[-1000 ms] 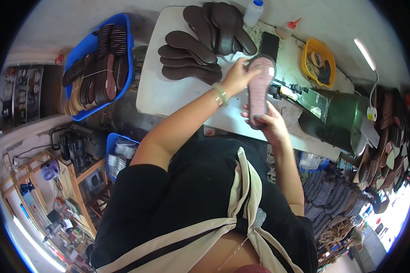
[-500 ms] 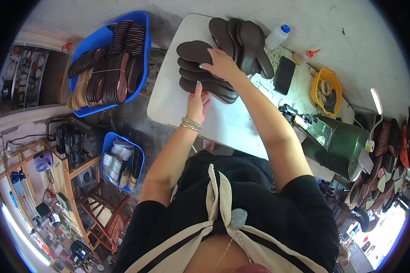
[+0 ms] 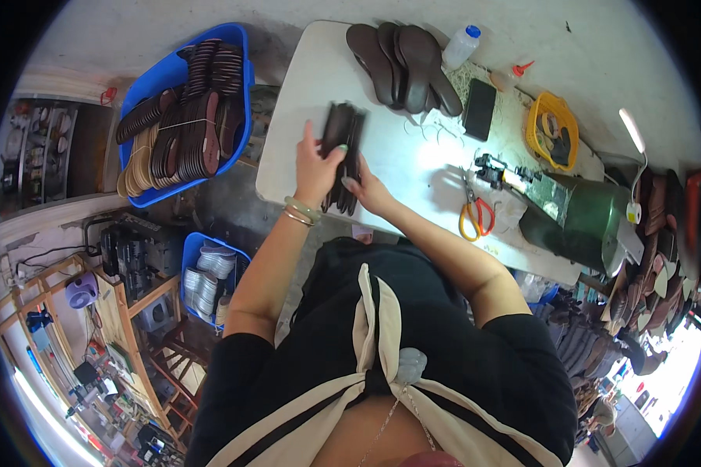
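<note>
A bundle of dark brown shoe soles (image 3: pixel 343 152) stands on edge over the near left part of the white table, slightly smeared by motion. My left hand (image 3: pixel 317 170) grips its left side, thumb across the near face and index finger stretched away. On the bundle's right side, my right hand (image 3: pixel 371 192) presses with its thumb, the other fingers partly hidden. A second pile of brown soles (image 3: pixel 418 66) lies fanned out at the table's far side, apart from both hands.
On the white table (image 3: pixel 288 156) are a blue-capped bottle (image 3: pixel 462 47), a black phone (image 3: pixel 480 109), a yellow basket (image 3: pixel 551 132) and orange-and-red-handled scissors (image 3: pixel 475 215). A green machine (image 3: pixel 572 222) stands right. Blue baskets (image 3: pixel 247 93) of soles stand left.
The loosely spread near soles are now gathered upright into one bundle between my hands. My right hand has come nearer and left; the scissors, formerly behind my right arm, now show.
</note>
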Demonstrator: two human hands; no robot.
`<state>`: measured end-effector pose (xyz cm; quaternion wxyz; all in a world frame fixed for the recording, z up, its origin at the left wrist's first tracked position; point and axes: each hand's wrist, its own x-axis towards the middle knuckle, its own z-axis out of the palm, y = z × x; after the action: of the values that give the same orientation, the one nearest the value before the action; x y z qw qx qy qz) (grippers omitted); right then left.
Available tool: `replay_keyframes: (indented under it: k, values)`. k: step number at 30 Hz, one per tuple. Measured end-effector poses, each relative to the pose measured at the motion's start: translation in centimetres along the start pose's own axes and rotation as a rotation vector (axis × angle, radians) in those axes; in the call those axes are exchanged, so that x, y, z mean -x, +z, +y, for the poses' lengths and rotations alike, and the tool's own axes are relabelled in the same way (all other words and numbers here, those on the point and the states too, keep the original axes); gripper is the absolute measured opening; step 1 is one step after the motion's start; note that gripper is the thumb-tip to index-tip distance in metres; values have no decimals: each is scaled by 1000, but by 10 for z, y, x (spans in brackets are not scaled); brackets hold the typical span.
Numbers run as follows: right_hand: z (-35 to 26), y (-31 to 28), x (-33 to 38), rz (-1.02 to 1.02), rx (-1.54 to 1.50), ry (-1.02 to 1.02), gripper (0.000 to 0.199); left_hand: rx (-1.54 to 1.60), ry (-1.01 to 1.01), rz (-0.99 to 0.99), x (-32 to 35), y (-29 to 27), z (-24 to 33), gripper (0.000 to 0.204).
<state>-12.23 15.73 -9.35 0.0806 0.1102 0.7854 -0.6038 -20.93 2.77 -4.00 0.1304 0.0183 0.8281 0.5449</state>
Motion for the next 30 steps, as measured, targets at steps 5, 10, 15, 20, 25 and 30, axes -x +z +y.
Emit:
replay_keyframes:
  k: [5,10,15,20,25,30]
  values:
    - [21,-23,21,26,-133,89,62,-433,-61,-148,0,19,-17,103]
    - [-34,-21,12,44,144,46,82,29,-32,-218,-12,16,-52,105]
    - [-18,-22,-6,73,432,58,89,105,-136,-171,-15,-3,-47,85]
    - [-11,-28,-27,-5,351,88,69,-204,-50,-25,-12,-2,-46,83]
    - [-18,-15,-11,-39,591,0,72,-94,-114,-167,-1,18,-37,93]
    - [-33,-31,-2,-157,640,19,75,-378,-61,130,17,30,-12,108]
